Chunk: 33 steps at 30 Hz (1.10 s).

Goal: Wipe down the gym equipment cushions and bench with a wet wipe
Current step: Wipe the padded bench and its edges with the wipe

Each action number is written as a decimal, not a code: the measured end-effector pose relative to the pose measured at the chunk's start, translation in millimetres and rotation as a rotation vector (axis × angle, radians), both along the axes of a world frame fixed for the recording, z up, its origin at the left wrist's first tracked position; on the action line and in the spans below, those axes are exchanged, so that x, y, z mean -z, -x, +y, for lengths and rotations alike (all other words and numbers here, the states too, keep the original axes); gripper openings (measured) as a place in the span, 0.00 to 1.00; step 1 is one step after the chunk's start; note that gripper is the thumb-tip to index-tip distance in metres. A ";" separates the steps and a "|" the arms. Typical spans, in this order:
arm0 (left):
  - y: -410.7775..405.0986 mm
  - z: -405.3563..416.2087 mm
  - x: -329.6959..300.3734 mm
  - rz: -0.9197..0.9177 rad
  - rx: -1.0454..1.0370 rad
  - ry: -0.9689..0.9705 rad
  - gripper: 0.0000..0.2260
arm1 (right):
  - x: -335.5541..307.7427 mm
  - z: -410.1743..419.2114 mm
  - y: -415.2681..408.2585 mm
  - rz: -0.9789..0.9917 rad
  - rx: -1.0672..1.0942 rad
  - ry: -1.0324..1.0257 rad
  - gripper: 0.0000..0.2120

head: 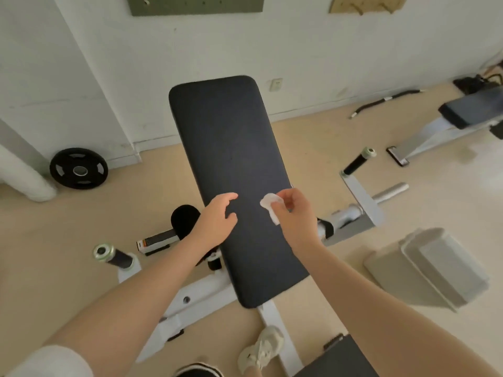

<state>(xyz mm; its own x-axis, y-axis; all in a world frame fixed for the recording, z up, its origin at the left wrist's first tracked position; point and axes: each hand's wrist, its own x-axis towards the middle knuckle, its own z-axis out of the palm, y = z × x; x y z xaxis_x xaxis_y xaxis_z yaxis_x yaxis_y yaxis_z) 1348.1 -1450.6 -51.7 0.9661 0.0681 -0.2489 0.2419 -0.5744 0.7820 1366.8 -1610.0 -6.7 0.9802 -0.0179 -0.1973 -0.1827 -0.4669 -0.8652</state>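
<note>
A long black padded bench back point(231, 159) slopes away from me on a white metal frame point(201, 292). Over its lower half, my right hand point(295, 213) pinches a small crumpled white wet wipe point(269, 204) just above the pad's right side. My left hand point(217, 220) hovers over the pad's left edge with fingers relaxed and spread, holding nothing. A second dark seat cushion point(337, 360) shows at the bottom edge.
A black weight plate point(79, 168) leans on the wall at left. Handles with green caps point(109, 254) point(359, 159) stick out on both sides. Another bench point(468, 110) stands far right, with a grey step point(427, 268) near it. My shoe point(261, 346) rests by the frame.
</note>
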 end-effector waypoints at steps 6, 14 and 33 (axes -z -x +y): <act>-113.2 17.9 25.3 0.002 -0.040 -0.276 0.29 | 15.3 21.7 -106.2 0.019 -0.090 0.020 0.05; -215.1 53.4 79.2 -0.025 0.034 -0.720 0.43 | 63.4 72.5 -211.8 -0.014 -0.165 0.146 0.03; -252.3 74.6 124.6 0.185 -0.211 -0.783 0.61 | 73.2 216.9 -361.7 -0.687 -0.734 0.267 0.10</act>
<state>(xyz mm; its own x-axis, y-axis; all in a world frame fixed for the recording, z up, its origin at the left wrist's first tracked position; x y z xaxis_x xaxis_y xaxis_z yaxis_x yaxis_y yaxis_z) 1600.5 -1376.0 -176.3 0.8619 0.4626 -0.2075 0.4907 -0.8641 0.1118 1728.5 -1393.1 -79.9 0.6676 0.6672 0.3304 0.7168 -0.4561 -0.5274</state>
